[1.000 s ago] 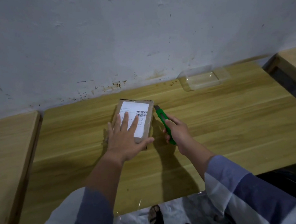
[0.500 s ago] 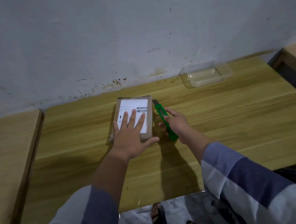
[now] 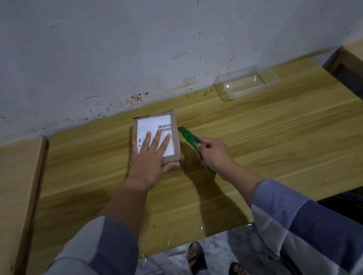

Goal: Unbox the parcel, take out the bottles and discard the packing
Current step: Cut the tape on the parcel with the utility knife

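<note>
Parcel (image 3: pixel 173 120) first: we see a small brown cardboard box lying flat on the wooden table (image 3: pixel 264 133), toward its far edge and near the stained wall (image 3: pixel 122 43), with a white shipping label (image 3: pixel 152 123) and its barcode facing up. Our left hand (image 3: pixel 150 160) lies palm down on top of it, fingers straight and spread across the label, the thumb against the near end of the box. Just to the right of the box, our right hand (image 3: pixel 215 156) grips a green utility knife (image 3: pixel 189 137), fingers curled round its handle; the blade end points away from us, close beside the box's right edge, though we cannot tell whether it touches. Farther right, against the wall, sits a clear plastic container (image 3: pixel 246 82). Blue and white sleeves (image 3: pixel 306 220) cover both forearms, and sandalled feet (image 3: pixel 196 257) show below the table's near edge.
</note>
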### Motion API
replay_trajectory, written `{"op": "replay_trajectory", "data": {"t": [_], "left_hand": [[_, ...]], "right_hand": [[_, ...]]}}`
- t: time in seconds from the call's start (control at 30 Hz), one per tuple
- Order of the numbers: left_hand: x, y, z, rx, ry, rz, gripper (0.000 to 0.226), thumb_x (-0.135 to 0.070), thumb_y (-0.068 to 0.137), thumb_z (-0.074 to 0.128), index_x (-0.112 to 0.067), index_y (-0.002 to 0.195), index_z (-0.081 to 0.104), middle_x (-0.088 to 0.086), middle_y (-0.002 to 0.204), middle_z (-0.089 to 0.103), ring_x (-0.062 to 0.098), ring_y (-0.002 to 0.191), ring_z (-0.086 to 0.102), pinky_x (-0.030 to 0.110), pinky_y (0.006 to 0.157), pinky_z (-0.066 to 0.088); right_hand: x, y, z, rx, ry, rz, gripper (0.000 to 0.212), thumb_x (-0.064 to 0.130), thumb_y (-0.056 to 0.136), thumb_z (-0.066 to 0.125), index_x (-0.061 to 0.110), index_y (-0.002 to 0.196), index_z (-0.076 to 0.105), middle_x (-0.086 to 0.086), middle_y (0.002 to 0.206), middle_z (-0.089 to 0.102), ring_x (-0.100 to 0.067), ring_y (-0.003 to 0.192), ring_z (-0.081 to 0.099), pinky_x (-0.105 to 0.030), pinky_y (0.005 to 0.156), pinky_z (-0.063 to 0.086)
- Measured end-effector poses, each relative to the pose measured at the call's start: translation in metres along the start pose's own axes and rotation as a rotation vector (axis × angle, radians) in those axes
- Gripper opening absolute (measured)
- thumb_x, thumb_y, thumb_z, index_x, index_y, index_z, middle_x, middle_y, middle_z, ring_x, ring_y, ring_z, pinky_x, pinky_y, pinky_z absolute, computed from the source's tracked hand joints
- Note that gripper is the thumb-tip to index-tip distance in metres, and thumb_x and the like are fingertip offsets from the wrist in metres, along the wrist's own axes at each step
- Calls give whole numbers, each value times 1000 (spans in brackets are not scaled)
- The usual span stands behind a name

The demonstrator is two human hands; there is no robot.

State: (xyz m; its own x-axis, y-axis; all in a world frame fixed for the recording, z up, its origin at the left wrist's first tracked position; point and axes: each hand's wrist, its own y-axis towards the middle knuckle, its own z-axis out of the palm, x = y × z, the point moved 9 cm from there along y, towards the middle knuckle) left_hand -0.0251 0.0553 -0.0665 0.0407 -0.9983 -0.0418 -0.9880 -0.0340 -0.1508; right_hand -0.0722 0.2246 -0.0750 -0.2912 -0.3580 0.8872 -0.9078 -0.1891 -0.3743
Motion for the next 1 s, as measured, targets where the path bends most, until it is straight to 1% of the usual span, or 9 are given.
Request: {"op": "replay_trajectory", "data": {"t": [0.07, 0.2, 0.3, 0.43, 0.53, 0.67, 0.83, 0.97, 1.0], "left_hand": [[0, 0, 0, 9, -10, -20, 95, -79, 70, 18, -34, 151, -3, -7, 161, -11, 20, 148, -13, 54, 116, -3], [-2, -1, -1, 7, -25, -29, 93, -77, 71, 19, -34, 151, -2, -6, 161, -10, 21, 148, -12, 55, 116, -3], [-2, -2, -1, 9, -16, -30, 93, -76, 72, 19, -34, 151, -2, -6, 161, -11, 21, 148, -13, 54, 117, -3], [-4, -1, -1, 10, -9, -32, 91, -76, 73, 21, -34, 151, -2, -6, 161, -11, 20, 148, -13, 53, 116, -4], [-2, 0, 0, 13, -11, -42, 89, -74, 77, 26, -34, 151, -2, -7, 161, -12, 20, 148, -13, 53, 116, -4], [-3, 0, 1, 20, 10, -49, 92, -76, 73, 21, -34, 151, -4, -7, 160, -13, 20, 148, -13, 53, 116, -4], [-3, -1, 2, 10, -6, -57, 92, -77, 73, 21, -35, 151, -3, -7, 161, -12, 21, 148, -12, 54, 117, -4], [-4, -1, 2, 14, -10, -75, 88, -75, 78, 26, -34, 151, -4, -7, 160, -13, 21, 148, -13, 54, 117, -5], [-5, -2, 2, 14, -10, -77, 88, -74, 79, 27, -35, 151, -4, -7, 160, -13, 21, 148, -13, 54, 117, -5]], "right_hand": [[-2, -4, -1, 12, -15, -7, 38, 17, 95, 48, 30, 130, 56, 3, 88, 55, -6, 57, 47, -23, 57, 41], [-5, -14, -2, 40, -13, 5, 38, 18, 95, 48, 30, 130, 55, 8, 79, 56, -7, 56, 48, -21, 52, 38], [-5, -18, -5, 48, -51, 0, 38, 19, 95, 48, 31, 131, 54, 3, 91, 55, -6, 59, 48, -19, 51, 37], [-7, -26, -7, 71, -78, -19, 38, 19, 96, 47, 31, 131, 54, 6, 94, 53, -11, 78, 50, -17, 54, 36], [-10, -33, -8, 74, -104, -39, 38, 18, 95, 47, 30, 131, 54, 5, 92, 54, -2, 65, 44, -15, 53, 34], [-11, -38, -10, 76, -131, -51, 38, 18, 95, 47, 29, 131, 55, 5, 90, 53, 3, 60, 39, -14, 52, 31], [-15, -47, -13, 84, -168, -43, 37, 19, 94, 48, 30, 129, 56, 6, 86, 54, -1, 58, 43, -16, 50, 34], [-18, -57, -15, 77, -204, -50, 38, 20, 94, 47, 32, 129, 56, 4, 89, 55, -10, 70, 51, -15, 52, 36], [-18, -59, -16, 75, -209, -46, 38, 20, 94, 47, 32, 129, 56, 4, 89, 57, -11, 69, 52, -16, 52, 37]]}}
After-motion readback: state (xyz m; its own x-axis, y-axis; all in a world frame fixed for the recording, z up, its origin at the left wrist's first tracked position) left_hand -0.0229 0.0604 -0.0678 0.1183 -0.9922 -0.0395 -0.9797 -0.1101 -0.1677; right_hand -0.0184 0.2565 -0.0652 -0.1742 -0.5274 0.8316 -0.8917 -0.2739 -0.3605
